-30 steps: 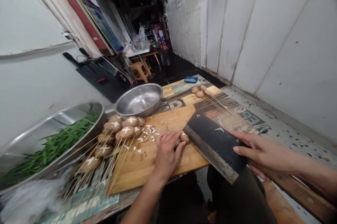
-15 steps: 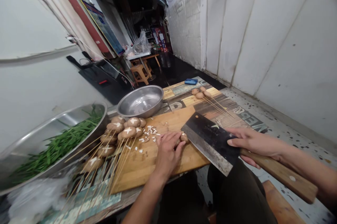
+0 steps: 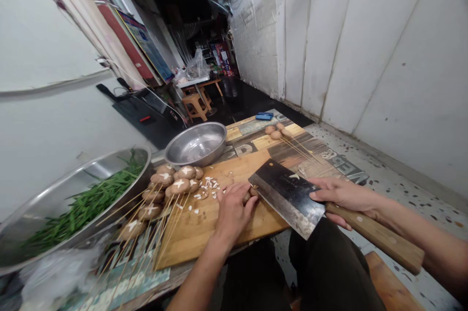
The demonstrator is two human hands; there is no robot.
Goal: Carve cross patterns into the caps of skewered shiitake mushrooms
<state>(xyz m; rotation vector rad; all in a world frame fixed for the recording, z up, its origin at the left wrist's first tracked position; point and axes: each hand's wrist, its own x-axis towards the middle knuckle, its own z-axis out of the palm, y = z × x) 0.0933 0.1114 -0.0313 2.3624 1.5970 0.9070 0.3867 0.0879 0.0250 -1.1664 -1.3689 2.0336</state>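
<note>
My right hand [image 3: 338, 199] grips a cleaver [image 3: 285, 194] by the base of its blade and its wooden handle. The blade's far lower corner meets a brown mushroom [image 3: 253, 192] on the wooden cutting board [image 3: 204, 233]. My left hand [image 3: 234, 206] is closed around that mushroom, holding it down, and partly hides it. White mushroom trimmings [image 3: 210, 183] lie on the board left of my fingers. Skewered mushrooms [image 3: 181, 185] with white crosses cut in their caps are heaped at the board's left edge, sticks pointing toward me.
An empty metal bowl [image 3: 197, 145] stands behind the board. At the left is a large metal basin [image 3: 146, 165] of green leafy stalks, with a clear plastic bag [image 3: 54, 272] before it. Uncut skewered mushrooms [image 3: 276, 134] and a blue box [image 3: 264, 116] lie at the table's far end.
The cleaver has moved slightly left and its blade has tilted, its corner now over the mushroom. My left hand stays on the mushroom.
</note>
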